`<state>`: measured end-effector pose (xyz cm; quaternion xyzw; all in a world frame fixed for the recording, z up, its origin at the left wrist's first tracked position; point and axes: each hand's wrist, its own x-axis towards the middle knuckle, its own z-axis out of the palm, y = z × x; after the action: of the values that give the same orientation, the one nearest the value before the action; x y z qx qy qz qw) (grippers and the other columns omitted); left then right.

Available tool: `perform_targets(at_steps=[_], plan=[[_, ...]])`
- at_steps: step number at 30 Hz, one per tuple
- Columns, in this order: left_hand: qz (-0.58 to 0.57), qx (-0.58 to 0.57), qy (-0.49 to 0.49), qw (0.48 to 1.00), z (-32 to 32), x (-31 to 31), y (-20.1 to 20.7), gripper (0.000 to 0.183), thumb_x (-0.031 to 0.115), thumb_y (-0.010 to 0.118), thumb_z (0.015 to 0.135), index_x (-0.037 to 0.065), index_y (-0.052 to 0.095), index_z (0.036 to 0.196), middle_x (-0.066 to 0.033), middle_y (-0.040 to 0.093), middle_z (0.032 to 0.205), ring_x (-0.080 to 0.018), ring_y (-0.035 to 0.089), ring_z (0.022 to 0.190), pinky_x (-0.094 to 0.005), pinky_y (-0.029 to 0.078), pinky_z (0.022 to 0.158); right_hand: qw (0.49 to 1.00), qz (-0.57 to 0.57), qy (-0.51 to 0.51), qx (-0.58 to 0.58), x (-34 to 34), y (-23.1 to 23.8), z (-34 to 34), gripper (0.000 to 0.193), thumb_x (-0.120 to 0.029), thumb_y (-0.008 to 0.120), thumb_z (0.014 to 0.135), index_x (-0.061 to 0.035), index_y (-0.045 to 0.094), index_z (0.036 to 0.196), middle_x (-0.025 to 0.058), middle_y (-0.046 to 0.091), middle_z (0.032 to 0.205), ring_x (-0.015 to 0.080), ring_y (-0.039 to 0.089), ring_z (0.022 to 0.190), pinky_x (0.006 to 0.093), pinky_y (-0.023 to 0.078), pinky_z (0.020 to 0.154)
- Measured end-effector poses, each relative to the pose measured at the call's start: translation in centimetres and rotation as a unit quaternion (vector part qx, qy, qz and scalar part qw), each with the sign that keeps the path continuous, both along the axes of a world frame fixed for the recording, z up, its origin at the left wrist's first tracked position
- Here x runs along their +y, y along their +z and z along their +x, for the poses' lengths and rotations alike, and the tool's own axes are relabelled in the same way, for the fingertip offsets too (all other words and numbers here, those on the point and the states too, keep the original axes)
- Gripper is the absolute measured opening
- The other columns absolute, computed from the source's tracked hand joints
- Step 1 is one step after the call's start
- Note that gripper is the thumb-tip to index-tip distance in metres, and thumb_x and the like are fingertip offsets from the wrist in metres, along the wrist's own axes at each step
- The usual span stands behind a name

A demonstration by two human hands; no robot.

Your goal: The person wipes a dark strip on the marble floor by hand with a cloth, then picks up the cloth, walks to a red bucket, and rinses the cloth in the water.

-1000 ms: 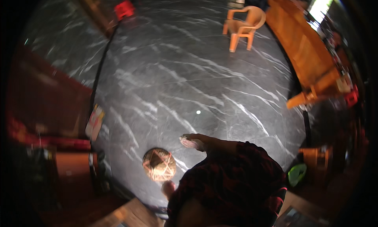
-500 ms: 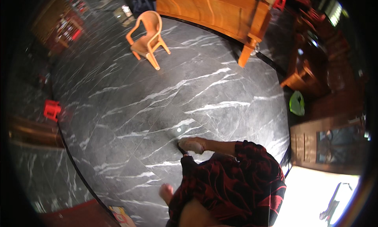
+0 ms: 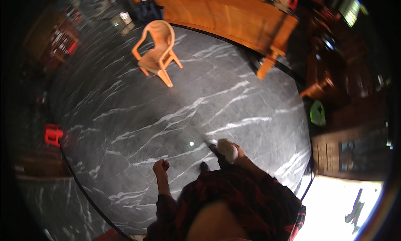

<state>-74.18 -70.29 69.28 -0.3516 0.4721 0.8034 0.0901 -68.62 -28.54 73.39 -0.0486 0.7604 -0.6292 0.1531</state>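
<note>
Sleeves [image 3: 275, 199]: a dark fabric patterned in red is worn on both arms, well apart from the orange chair [image 3: 158, 49] and on its near side.
Left hand [image 3: 160, 166]: it is held out over the floor, nearer than the chair and roughly in line with it; the fingers are curled into a fist, and whether anything small is enclosed cannot be told.
Right hand [image 3: 240, 153]: it is placed nearer than the chair and to its right, with the fingers closed around the whitish bundle.
Whitish bundle [image 3: 227, 150]: it is gripped in the right hand, to the near right of the chair; its exact kind cannot be made out.
Floor [image 3: 138, 115]: dark grey, streaked with white veins; the chair is stood on it.
Red stool [image 3: 53, 135]: it is set to the left of the chair and nearer.
Desk [image 3: 225, 15]: orange wood is shown, stretched from behind the chair off to its right.
Dark bag [image 3: 149, 12]: it is seen just beyond the chair, beside the desk.
</note>
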Motion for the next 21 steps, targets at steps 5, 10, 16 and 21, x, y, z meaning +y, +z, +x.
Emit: perform_targets(at_steps=[5,10,16,21], plan=[[-0.042,0.028,-0.049,0.998,-6.1,6.7,3.0,0.01,0.012,0.056,0.083,0.004,0.056,0.076,-0.0066,0.059,0.067,-0.0174,0.058,0.056,-0.0299,0.05,0.053,0.998,0.07,-0.009,-0.002,2.6,-8.0,-4.2,0.032,-0.026,0.054,0.087,-0.0119,0.057,0.116,0.0055,0.063,0.111,0.0229,0.059,0.107,0.0374,0.048,0.092],[0.006,0.0,0.002,1.0,-7.4,3.4,0.1,0.012,0.013,0.056,0.083,0.001,0.057,0.084,-0.01,0.062,0.072,-0.0202,0.061,0.059,-0.0331,0.053,0.056,0.841,-0.399,-0.165,-0.326,1.2,-9.0,-16.9,0.035,-0.034,0.055,0.087,-0.01,0.059,0.112,0.0103,0.066,0.086,0.0268,0.063,0.065,0.0384,0.049,0.044],[-0.016,0.008,0.072,0.997,-8.2,-5.2,-2.2,0.013,0.008,0.055,0.083,0.004,0.049,0.072,-0.0063,0.052,0.065,-0.0179,0.05,0.052,-0.0297,0.041,0.048,0.748,-0.506,-0.015,-0.429,-8.7,-4.8,-33.0,0.033,-0.029,0.063,0.083,-0.0086,0.061,0.109,0.0068,0.066,0.088,0.0195,0.064,0.07,0.0338,0.051,0.051],[-0.227,0.002,-0.016,0.974,-11.1,-15.6,-10.4,0.013,0.009,0.054,0.081,0.005,0.047,0.07,-0.0065,0.049,0.063,-0.0186,0.047,0.053,-0.03,0.037,0.048,0.82,-0.395,0.031,-0.414,-22.2,-3.3,-42.2,0.033,-0.028,0.062,0.089,-0.0051,0.059,0.112,0.0048,0.064,0.093,0.0172,0.062,0.082,0.0286,0.051,0.07]])
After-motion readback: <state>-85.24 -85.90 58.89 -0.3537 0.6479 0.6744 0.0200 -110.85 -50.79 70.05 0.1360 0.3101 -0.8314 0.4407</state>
